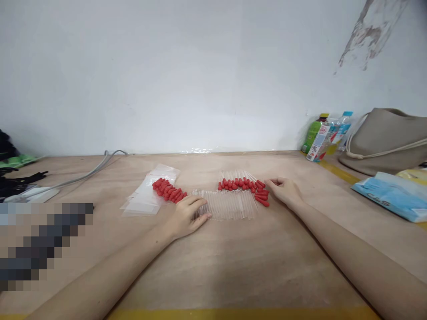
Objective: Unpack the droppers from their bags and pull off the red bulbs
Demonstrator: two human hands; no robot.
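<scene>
A row of thin clear tubes (230, 205) lies side by side on the wooden table. My left hand (188, 215) rests over the row's left end, thumb and fingers apart. Behind this row lie more clear tubes with red rubber bulbs (235, 182) on their near ends, like droppers. Several more red bulbs (262, 195) are at the right end. There my right hand (283, 190) has its thumb and fingertips pinched at a red bulb (261, 182). Left of my left hand, a pile of red bulbs (168, 190) sits on flat clear plastic bags (143, 198).
Bottles (313, 135), a grey drawstring bag (387, 138) and a blue packet (388, 195) stand or lie at the right. A grey cable (90, 171) runs across the left side. The white wall (200, 80) closes off the table's back edge.
</scene>
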